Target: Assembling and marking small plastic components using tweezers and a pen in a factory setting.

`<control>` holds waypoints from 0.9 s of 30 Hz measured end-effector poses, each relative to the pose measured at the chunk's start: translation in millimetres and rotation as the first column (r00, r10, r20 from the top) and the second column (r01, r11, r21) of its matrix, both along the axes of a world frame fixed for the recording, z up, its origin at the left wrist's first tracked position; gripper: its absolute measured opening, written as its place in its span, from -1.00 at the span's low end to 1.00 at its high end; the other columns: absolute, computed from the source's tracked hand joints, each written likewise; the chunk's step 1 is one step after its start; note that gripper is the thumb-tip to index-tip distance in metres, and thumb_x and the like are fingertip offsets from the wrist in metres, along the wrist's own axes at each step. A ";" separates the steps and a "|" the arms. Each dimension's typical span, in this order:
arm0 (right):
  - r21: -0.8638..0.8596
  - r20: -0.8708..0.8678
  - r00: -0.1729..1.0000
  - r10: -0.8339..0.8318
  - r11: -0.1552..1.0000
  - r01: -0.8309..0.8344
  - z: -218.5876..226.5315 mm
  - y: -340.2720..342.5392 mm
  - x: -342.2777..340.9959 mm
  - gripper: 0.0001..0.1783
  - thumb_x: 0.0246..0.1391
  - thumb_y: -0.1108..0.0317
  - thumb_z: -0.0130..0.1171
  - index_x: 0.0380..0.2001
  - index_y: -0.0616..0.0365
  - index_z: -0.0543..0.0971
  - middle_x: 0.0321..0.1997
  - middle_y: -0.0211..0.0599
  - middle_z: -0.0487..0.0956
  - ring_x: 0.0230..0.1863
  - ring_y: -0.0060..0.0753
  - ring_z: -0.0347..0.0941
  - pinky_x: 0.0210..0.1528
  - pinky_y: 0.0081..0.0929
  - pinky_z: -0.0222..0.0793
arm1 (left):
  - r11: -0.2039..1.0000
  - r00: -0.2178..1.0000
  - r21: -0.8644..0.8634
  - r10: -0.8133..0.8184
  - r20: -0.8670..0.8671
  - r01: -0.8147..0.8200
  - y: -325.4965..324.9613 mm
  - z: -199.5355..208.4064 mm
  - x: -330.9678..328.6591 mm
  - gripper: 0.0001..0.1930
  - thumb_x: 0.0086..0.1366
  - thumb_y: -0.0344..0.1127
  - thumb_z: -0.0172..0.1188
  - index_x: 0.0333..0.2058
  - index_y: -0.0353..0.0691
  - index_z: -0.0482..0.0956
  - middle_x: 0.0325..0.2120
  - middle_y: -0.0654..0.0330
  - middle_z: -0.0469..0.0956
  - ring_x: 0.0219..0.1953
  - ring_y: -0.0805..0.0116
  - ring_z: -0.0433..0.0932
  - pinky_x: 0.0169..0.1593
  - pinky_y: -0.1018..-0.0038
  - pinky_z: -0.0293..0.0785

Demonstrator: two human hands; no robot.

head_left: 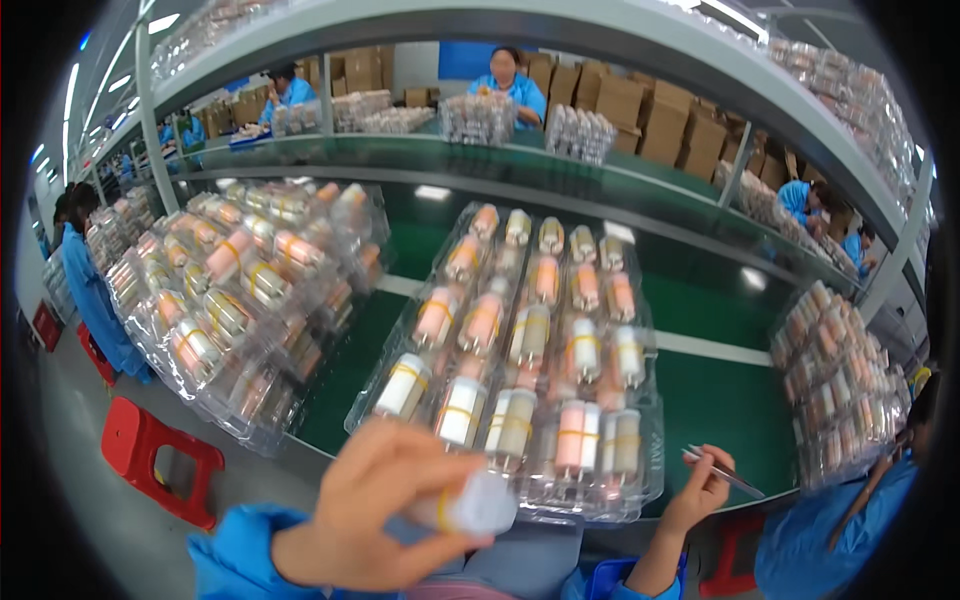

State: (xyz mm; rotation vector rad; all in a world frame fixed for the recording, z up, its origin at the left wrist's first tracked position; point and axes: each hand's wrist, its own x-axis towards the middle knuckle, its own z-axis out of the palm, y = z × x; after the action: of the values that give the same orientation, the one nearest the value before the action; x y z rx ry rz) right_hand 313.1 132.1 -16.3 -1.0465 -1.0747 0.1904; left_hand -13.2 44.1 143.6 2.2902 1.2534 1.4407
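My left hand [375,505] is closed round a white cylinder with a yellow band [483,503], its pale round end toward the right. What else lies inside that grip is hidden by my fingers. My right hand [697,492] pinches a pair of metal tweezers [740,484], held slantwise to the right of the tray. Just beyond both hands lies a clear plastic tray [648,465], apparently stacked on others. Its pockets hold pairs of pink, white and grey cylinders [578,436] bound with yellow bands.
Stacked trays of banded cylinders stand left [215,290] and right [835,390] on the green conveyor belt [720,400]. A red stool [150,440] is at lower left. Overhead runs a shelf [480,30]. A co-worker in blue [850,510] sits close on the right; others work farther off.
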 end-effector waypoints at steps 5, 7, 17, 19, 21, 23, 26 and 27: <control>-0.167 0.009 0.997 0.080 0.983 -0.078 -14.5 18.6 12.5 -0.88 0.14 0.45 0.05 -0.37 0.30 0.50 -0.50 -0.34 0.51 -0.47 -0.59 0.46 -0.40 -0.67 0.35 | 0.997 1.000 -0.083 0.000 0.002 0.001 108.8 63.1 34.0 -0.61 -0.06 -0.24 0.36 -0.30 -0.35 0.49 -0.38 0.02 0.47 -0.37 0.13 0.46 -0.28 0.39 0.39; -0.195 0.063 0.988 0.140 0.973 -0.125 -16.0 20.5 1.6 -0.87 0.08 0.43 0.10 -0.42 0.32 0.51 -0.56 -0.32 0.51 -0.52 -0.56 0.47 -0.46 -0.66 0.34 | 0.969 0.992 -0.212 0.128 -0.017 -0.129 153.9 58.4 32.8 -0.59 -0.01 -0.19 0.34 -0.27 -0.37 0.51 -0.43 0.09 0.52 -0.40 0.33 0.49 -0.29 0.44 0.41; -0.216 0.016 0.986 0.165 0.963 -0.158 -8.6 10.2 11.5 -0.85 0.06 0.43 0.13 -0.46 0.34 0.50 -0.58 -0.30 0.50 -0.57 -0.55 0.47 -0.53 -0.68 0.35 | 0.713 0.670 -0.177 0.501 -0.549 -0.678 258.3 1.2 33.4 -0.58 0.18 0.01 0.11 -0.12 -0.19 0.49 -0.05 -0.01 0.46 -0.08 0.05 0.52 -0.09 0.15 0.45; -0.213 0.010 0.986 0.166 0.964 -0.160 -8.1 9.8 11.1 -0.85 0.06 0.43 0.13 -0.46 0.34 0.50 -0.58 -0.30 0.50 -0.57 -0.55 0.47 -0.53 -0.68 0.34 | 0.745 0.643 -0.082 0.508 -0.574 -0.662 265.4 -7.9 33.2 -0.58 0.22 0.01 0.05 -0.11 -0.17 0.50 -0.04 0.00 0.44 0.01 0.04 0.45 -0.01 0.14 0.37; -0.218 0.024 0.988 0.154 0.965 -0.145 -9.3 9.6 11.7 -0.85 0.06 0.43 0.13 -0.47 0.34 0.50 -0.59 -0.31 0.49 -0.56 -0.56 0.47 -0.53 -0.68 0.33 | 0.794 0.630 -0.009 0.474 -0.615 -0.607 266.8 -16.8 34.0 -0.59 0.24 0.01 0.02 -0.09 -0.14 0.51 -0.02 0.02 0.42 0.09 0.04 0.36 0.06 0.13 0.28; -0.236 0.028 0.987 0.161 0.960 -0.150 -8.0 9.3 12.1 -0.85 0.05 0.44 0.13 -0.47 0.34 0.50 -0.58 -0.31 0.50 -0.56 -0.56 0.46 -0.53 -0.69 0.32 | 0.861 0.619 0.038 0.395 -0.679 -0.508 262.4 -21.3 40.8 -0.60 0.25 0.01 0.01 -0.08 -0.09 0.52 -0.02 0.03 0.41 0.17 0.04 0.24 0.13 0.12 0.18; -0.244 0.016 0.986 0.169 0.957 -0.160 -6.9 9.7 11.3 -0.86 0.05 0.44 0.13 -0.48 0.34 0.50 -0.57 -0.31 0.50 -0.56 -0.57 0.46 -0.53 -0.69 0.31 | 0.936 0.773 0.061 0.322 -0.546 -0.347 267.1 -30.4 41.9 -0.70 0.21 -0.07 0.08 -0.15 -0.05 0.51 -0.11 0.06 0.41 0.07 0.05 0.24 0.09 0.06 0.13; -0.243 0.008 0.985 0.173 0.956 -0.166 -6.8 10.0 10.4 -0.86 0.05 0.44 0.13 -0.48 0.34 0.50 -0.57 -0.32 0.50 -0.56 -0.57 0.46 -0.53 -0.69 0.31 | 0.950 0.811 0.120 0.308 -0.498 -0.287 266.8 -30.4 41.0 -0.73 0.19 -0.09 0.11 -0.19 -0.06 0.50 -0.15 0.07 0.42 -0.01 0.05 0.31 0.05 0.04 0.16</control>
State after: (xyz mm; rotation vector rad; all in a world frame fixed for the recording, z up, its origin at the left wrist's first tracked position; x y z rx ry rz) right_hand 323.5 142.0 -23.2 -1.1764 -1.1898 0.4550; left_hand 27.8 310.9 113.1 2.7087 1.8124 0.9437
